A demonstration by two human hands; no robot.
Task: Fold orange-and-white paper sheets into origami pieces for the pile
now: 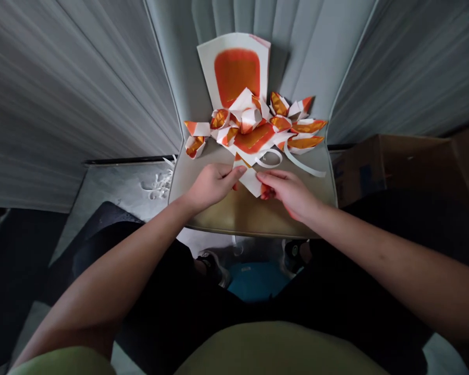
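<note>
Between my hands is a partly folded piece of white paper (251, 182) with an orange and gold patch at its upper corner. My left hand (214, 183) pinches its left edge between thumb and fingers. On the opposite side, my right hand (283, 188) grips the right edge, its fingertips curled beneath. Just beyond lies a heap of folded paper ingots (250, 117), white outside with orange and gold. A flat sheet with an orange-gold rectangle (256, 139) shows under them. Behind the heap, a stack of similar sheets (237, 70) leans on the chair back.
All this rests on a padded chair (203, 216). White paper strips (305, 167) curl on its seat, and more shredded strips (158, 185) lie on the floor at left. A cardboard box (359, 164) stands at right. Grey curtains (113, 78) hang on both sides. Something blue (258, 281) sits between my feet.
</note>
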